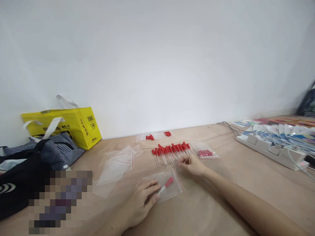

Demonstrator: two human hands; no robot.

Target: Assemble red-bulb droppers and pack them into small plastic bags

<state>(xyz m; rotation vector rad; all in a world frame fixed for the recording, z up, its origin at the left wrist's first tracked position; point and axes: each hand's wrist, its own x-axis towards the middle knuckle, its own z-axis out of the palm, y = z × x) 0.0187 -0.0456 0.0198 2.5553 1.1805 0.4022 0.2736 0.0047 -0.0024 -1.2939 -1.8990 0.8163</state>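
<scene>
Red-bulbed droppers [173, 149] are laid out on a brown desk [192, 213].
Their row is flanked by flat clear bags [113, 170] at left and a filled bag [208, 153] at right; a yellow tote [85, 129] and a white power strip [261, 146] are set farther out.

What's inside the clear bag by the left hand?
One red-bulbed dropper shows through the clear bag, its stem running toward the left hand. That hand covers the stem's far end and part of the bag, hiding whatever lies there.
</scene>
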